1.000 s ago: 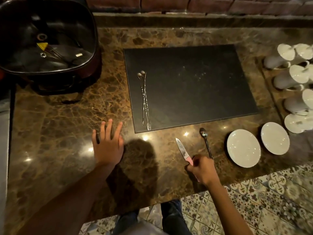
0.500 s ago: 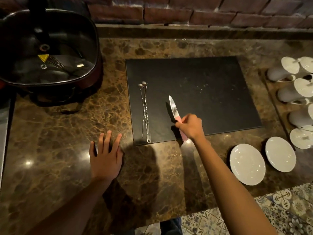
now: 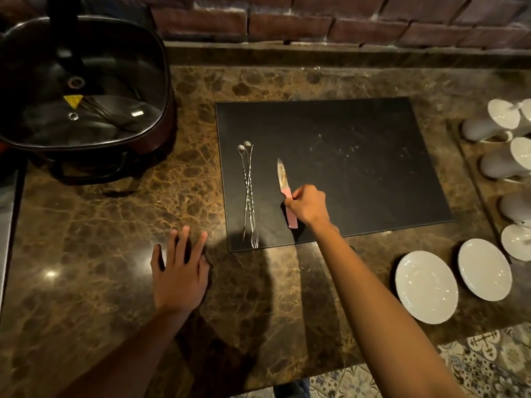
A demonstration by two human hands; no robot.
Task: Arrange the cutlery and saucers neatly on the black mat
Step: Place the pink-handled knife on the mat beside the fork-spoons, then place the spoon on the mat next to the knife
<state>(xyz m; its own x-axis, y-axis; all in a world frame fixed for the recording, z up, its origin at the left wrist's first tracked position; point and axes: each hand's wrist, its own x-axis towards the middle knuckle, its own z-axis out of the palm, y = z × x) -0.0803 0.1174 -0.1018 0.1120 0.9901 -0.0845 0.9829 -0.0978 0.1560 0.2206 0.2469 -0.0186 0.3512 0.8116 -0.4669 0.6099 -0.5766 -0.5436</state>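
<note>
- Since earlier, knife (image 3: 283,179) moved from table (image 3: 115,225) onto black mat (image 3: 359,156), blade toward 12 o'clock.
- Right hand (image 3: 308,206) clamps its pink handle (parallel to skewers (image 3: 248,196), which lie at 9 o'clock).
- Left hand (image 3: 179,271) lies flat, fingers spread.

Count: one black mat (image 3: 359,156), one knife (image 3: 284,179), two long twisted picks (image 3: 248,193), two saucers (image 3: 426,287).

Right hand (image 3: 309,206) gripping pink-handled knife (image 3: 285,187) on black mat (image 3: 359,156), two saucers (image 3: 426,286) right of mat, left hand (image 3: 181,271) flat left of mat
</note>
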